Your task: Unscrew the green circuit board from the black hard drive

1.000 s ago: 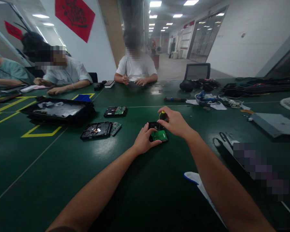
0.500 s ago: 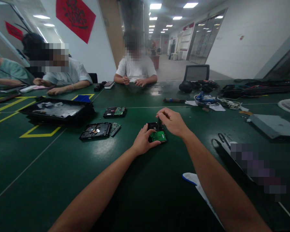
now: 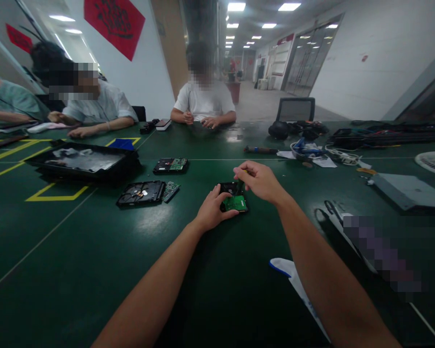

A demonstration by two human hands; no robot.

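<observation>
A hard drive (image 3: 226,189) with a green circuit board (image 3: 235,204) on its upper face lies on the table before me. My left hand (image 3: 210,209) grips it from the left side, thumb and fingers spread around its edges. Above the drive, my right hand (image 3: 260,181) pinches a small screwdriver (image 3: 240,186) held roughly upright, its lower end at the board's far edge. The exact tip contact is too small to make out. To the left sit another hard drive (image 3: 140,193), a loose circuit board (image 3: 171,191) and a further drive (image 3: 170,165).
A black tray (image 3: 90,162) stands at the left. A second screwdriver-like tool (image 3: 260,150), cables (image 3: 342,153) and a grey metal box (image 3: 411,189) lie to the right. A white glove (image 3: 284,267) is beside my right forearm. Other people sit across the table.
The view has shifted slightly. My left hand stays on the hard drive, and my right hand remains over it with the screwdriver, its fingers turned a little.
</observation>
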